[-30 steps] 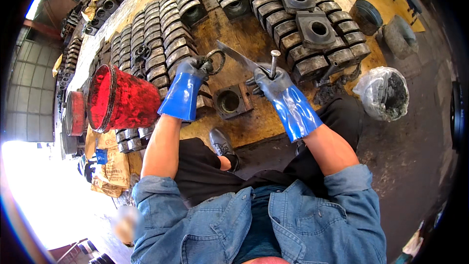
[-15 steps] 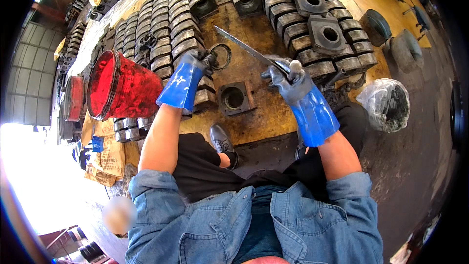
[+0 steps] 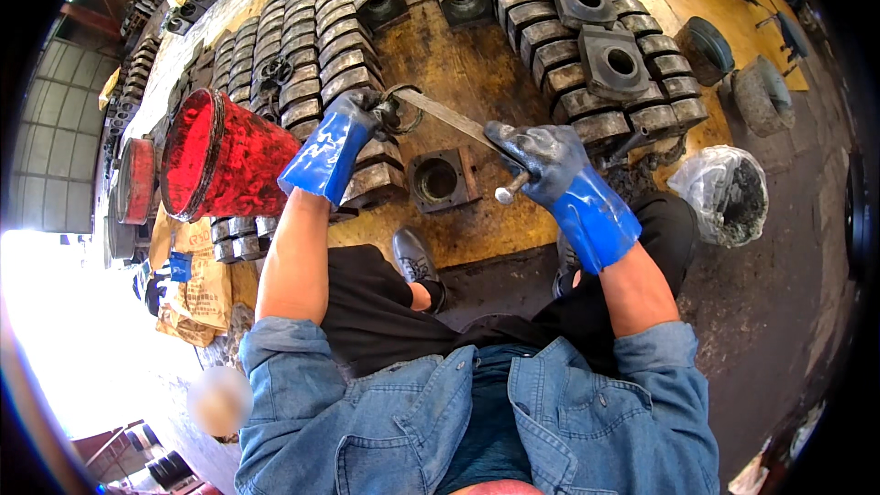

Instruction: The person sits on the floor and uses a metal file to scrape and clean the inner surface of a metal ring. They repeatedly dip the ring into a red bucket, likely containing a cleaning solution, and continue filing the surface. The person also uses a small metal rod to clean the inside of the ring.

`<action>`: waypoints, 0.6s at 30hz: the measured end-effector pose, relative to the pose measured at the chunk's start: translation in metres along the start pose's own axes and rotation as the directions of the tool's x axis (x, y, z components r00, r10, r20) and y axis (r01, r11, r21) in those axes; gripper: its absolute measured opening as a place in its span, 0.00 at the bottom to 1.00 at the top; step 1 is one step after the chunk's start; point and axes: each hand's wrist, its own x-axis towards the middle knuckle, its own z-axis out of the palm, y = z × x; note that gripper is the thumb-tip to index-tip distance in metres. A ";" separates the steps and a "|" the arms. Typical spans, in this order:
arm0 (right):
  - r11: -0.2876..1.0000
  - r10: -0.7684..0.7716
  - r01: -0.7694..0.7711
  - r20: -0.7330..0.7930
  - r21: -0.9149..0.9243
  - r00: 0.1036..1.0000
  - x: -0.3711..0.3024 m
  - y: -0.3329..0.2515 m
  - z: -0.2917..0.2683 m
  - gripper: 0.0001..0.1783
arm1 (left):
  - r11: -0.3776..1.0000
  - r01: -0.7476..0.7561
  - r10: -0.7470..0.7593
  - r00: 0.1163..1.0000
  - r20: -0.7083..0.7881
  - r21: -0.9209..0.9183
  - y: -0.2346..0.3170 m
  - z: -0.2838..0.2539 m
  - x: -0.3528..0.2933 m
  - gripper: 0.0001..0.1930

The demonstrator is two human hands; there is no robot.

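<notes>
Both my hands wear dark-palmed gloves with blue cuffs. My left hand (image 3: 346, 133) is closed on a thin dark metal ring (image 3: 420, 117), held up above the floor with its opening partly hidden by the fingers. In my right hand (image 3: 555, 170) is a long flat file (image 3: 451, 116), gripped by its handle, whose pale end sticks out below the fist. The file's blade slants up to the left, and its far end lies at the ring's upper edge. Below and between the hands, a square metal block (image 3: 440, 208) with a round hole rests on the floor.
A red bucket (image 3: 252, 160) lies tipped beside my left forearm. Rows of curved metal blocks (image 3: 346, 60) stand ahead on the left, and more rows (image 3: 532, 32) on the right carry several holed square blocks (image 3: 605, 78). A plastic-lined container (image 3: 706, 183) stands at right.
The file has dropped to a flatter slant, and its blade has come from apart to against the ring. My right hand has turned over; my left hand has shifted slightly left with the ring.
</notes>
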 end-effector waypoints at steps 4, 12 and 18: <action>1.000 -0.014 0.015 0.028 -0.027 1.000 0.003 -0.001 -0.002 0.35 | 0.997 -0.065 0.064 0.997 -0.036 -0.029 0.003 0.003 0.001 0.11; 0.975 0.123 -0.112 -0.044 0.192 0.991 0.002 -0.002 0.002 0.27 | 0.981 -0.186 0.178 0.976 -0.124 -0.054 0.004 0.001 -0.005 0.12; 0.908 0.373 -0.379 0.070 0.180 0.925 -0.004 0.007 0.011 0.18 | 0.962 -0.266 0.251 0.953 -0.170 -0.067 0.004 -0.002 -0.006 0.13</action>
